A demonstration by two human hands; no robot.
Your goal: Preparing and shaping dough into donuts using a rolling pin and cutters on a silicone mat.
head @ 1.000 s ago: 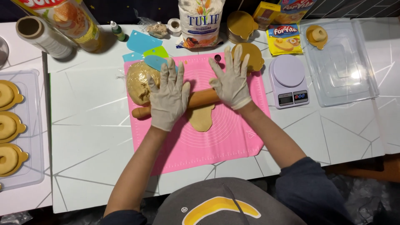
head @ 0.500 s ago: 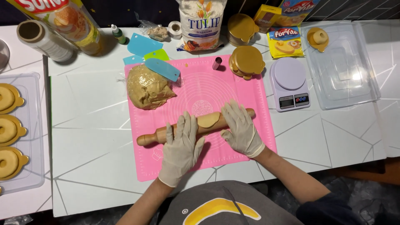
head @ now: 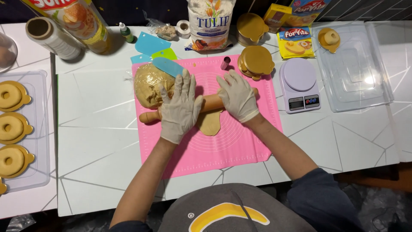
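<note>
A wooden rolling pin (head: 209,103) lies across a pink silicone mat (head: 240,141). My left hand (head: 180,107), in a white glove, presses flat on the pin's left part. My right hand (head: 237,95), also gloved, presses flat on its right part. A flattened piece of tan dough (head: 210,123) shows under and below the pin. A big lump of dough (head: 147,85) sits on the mat's upper left, touching my left fingers, with a blue scraper (head: 168,66) resting on it.
A stack of gold round boards (head: 256,60) and a small metal cutter (head: 225,63) sit at the mat's top. A kitchen scale (head: 299,84), a clear tray (head: 356,73), a flour bag (head: 210,23), a film roll (head: 50,38) and a tray of ring pastries (head: 15,129) surround it.
Both hands pushed the rolling pin away from me, from low on the mat up to its middle. The flattened dough now shows below the pin.
</note>
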